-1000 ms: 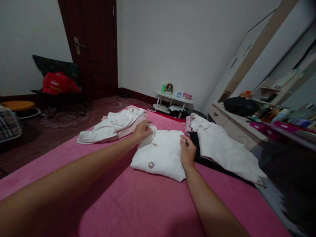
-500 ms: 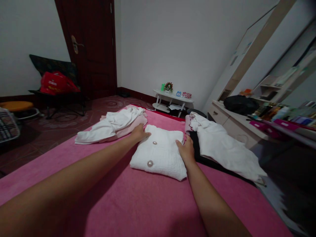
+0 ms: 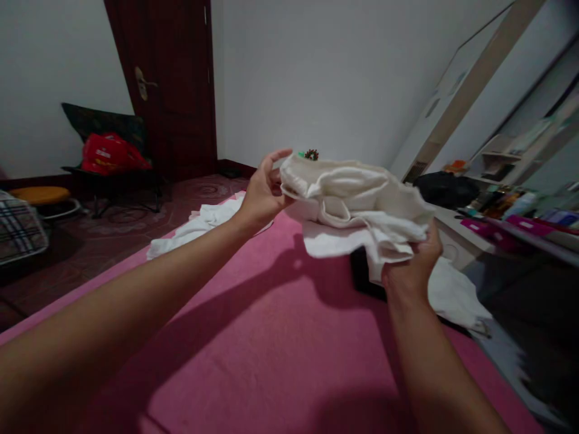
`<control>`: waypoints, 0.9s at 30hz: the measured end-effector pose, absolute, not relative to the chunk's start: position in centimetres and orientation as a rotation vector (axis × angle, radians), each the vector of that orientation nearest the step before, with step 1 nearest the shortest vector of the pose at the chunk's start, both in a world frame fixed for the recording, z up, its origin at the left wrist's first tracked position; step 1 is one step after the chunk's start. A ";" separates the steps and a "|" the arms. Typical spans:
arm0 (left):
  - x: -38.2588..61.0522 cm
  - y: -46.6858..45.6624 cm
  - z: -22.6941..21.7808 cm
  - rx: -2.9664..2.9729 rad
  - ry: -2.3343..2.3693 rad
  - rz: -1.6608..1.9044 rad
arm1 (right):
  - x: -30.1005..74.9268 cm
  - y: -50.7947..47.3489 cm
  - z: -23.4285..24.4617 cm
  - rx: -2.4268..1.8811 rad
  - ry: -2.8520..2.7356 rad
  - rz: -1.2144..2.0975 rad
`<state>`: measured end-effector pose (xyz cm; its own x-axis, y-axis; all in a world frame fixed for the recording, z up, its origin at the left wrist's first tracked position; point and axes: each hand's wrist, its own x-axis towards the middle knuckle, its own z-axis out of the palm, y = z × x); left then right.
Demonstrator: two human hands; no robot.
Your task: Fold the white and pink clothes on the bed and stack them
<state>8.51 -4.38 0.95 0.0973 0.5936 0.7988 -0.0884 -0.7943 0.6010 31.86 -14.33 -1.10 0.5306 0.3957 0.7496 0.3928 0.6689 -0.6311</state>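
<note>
A folded white shirt hangs in the air above the pink bed cover, its layered, rumpled folds facing me. My left hand grips its left edge, with the fingers partly raised and curled around the cloth. At the lower right corner, my right hand is closed on the cloth, its fingertips hidden beneath the folds. Left of the lifted shirt lies a crumpled white garment. To the right, another white garment rests on a black cloth, partly covered by my right hand and the shirt.
A red bag sits on a folding chair by the dark door. On the right a dresser carries a black bag and several bottles. An orange stool stands at the far left.
Both hands have lifted the folded shirt off the bed and tilted it, so its buttoned face no longer shows. It has moved up and to the right, hiding most of the small white table.
</note>
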 end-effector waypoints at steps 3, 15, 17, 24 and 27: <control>6.2 -5.0 -1.9 2.169 0.530 1.537 | 32.7 -15.4 -2.9 -1.166 -1.334 0.172; 0.9 -5.1 -9.8 2.520 1.088 0.677 | 33.5 -14.7 -5.6 -1.669 -1.776 0.566; 2.4 -5.4 -8.8 2.556 1.090 0.776 | 32.5 -14.2 -6.7 -1.686 -1.699 0.294; 5.5 -5.3 -10.4 2.280 1.617 0.707 | 30.8 -14.1 -10.7 -2.153 -1.640 -0.013; 5.6 -5.5 -11.2 2.235 1.732 0.584 | 30.9 -14.2 -10.5 -2.229 -1.645 0.032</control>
<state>5.58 -5.53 -11.23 0.2115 0.9646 0.1575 0.8628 -0.2600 0.4336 30.86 -14.15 -10.52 0.3185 0.9270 0.1978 0.9187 -0.2506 -0.3052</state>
